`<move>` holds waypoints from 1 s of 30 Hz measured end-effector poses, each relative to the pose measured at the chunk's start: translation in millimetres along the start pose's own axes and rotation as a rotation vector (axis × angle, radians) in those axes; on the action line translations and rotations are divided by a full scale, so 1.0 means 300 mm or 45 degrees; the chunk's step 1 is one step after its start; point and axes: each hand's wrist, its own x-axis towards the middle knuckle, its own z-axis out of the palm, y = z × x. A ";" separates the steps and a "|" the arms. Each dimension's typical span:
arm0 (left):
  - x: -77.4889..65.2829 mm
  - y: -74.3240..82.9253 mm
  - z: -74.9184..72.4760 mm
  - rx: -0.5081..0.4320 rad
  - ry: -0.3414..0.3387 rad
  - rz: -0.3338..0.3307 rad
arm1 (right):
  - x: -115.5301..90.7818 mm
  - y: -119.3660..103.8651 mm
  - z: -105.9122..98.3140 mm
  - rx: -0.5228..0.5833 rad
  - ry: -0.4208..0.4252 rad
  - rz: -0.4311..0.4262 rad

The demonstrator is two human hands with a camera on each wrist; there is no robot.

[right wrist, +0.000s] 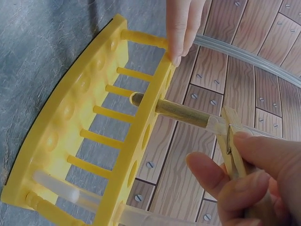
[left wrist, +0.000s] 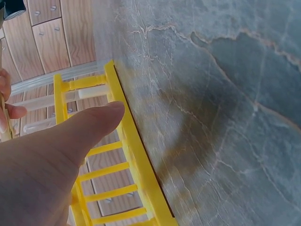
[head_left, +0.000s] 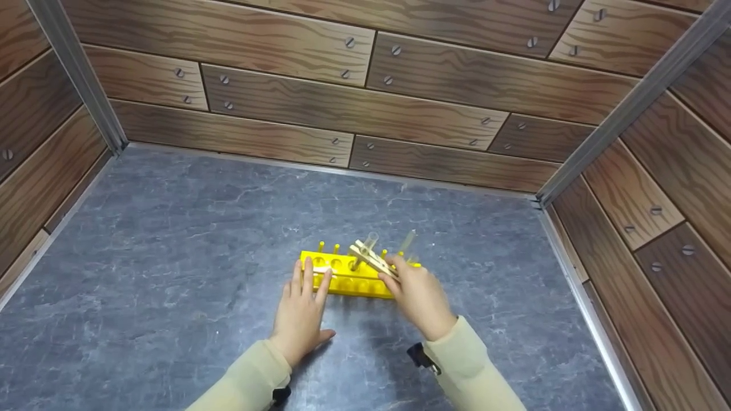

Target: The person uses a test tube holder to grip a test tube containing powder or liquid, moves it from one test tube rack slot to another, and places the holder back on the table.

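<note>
A yellow test tube rack (head_left: 357, 287) stands upright on the floor. My left hand (head_left: 301, 319) rests its straight fingers on the rack's left end; its thumb (left wrist: 101, 117) lies near the rack's base in the left wrist view. With my right hand (head_left: 424, 295) I grip a wooden test tube clamp (right wrist: 229, 146). The clamp's jaws hold a glass test tube (right wrist: 186, 114) with dark contents. Its rounded bottom passes through a hole in the rack's upper plate and hangs above the base. Another test tube (right wrist: 59, 186), with white contents, stands at the rack's right end.
Thin yellow pegs (head_left: 321, 246) rise from the rack's back edge. Grey marbled floor (head_left: 200, 228) surrounds the rack. Wood-patterned walls (head_left: 285, 108) with metal edge strips enclose the back and both sides.
</note>
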 end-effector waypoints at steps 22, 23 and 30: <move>-0.001 0.005 0.004 -0.053 -0.009 -0.010 | 0.004 -0.010 0.004 -0.032 0.052 -0.039; -0.001 0.005 0.004 -0.049 -0.007 -0.012 | 0.004 -0.010 0.004 -0.033 0.058 -0.043; -0.003 0.000 0.004 -0.032 -0.019 -0.016 | 0.009 -0.014 0.000 -0.019 0.064 -0.039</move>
